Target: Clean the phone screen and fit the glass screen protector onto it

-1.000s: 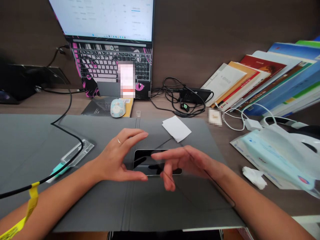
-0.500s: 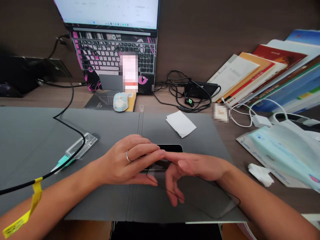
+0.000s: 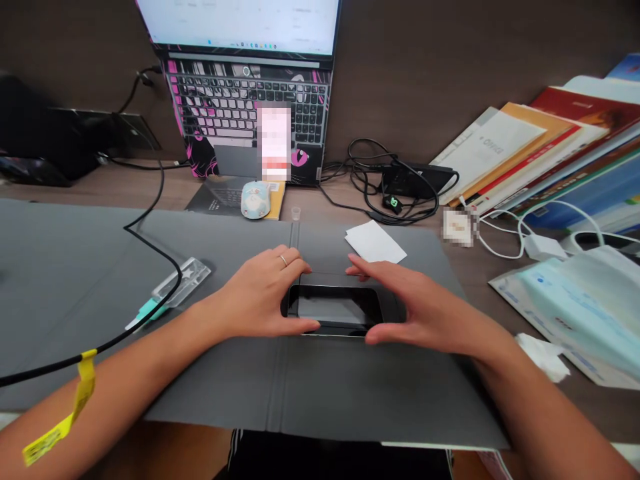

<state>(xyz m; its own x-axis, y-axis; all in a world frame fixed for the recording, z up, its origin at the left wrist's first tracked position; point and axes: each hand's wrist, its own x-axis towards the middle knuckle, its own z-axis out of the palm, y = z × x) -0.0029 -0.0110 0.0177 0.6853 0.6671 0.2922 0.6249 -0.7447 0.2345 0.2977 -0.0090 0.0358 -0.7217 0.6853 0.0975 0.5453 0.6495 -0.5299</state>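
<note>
L hand (image 3: 273, 293) half-curled, thumb & fingers round L end of phone (image 3: 340, 310), seemingly touching; can't tell if gripped; phone lies just R of it, flat on grey mat (image 3: 340, 393), long axis L–R; R hand (image 3: 420, 303) opens wider round other end, contact unclear; L hand nearer; white paper (image 3: 379, 241) beyond R fingers.

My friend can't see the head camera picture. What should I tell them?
A left hand and right hand curve around opposite ends of a black phone on a gray mat. Beyond are white paper, a mouse and an open laptop.
</note>
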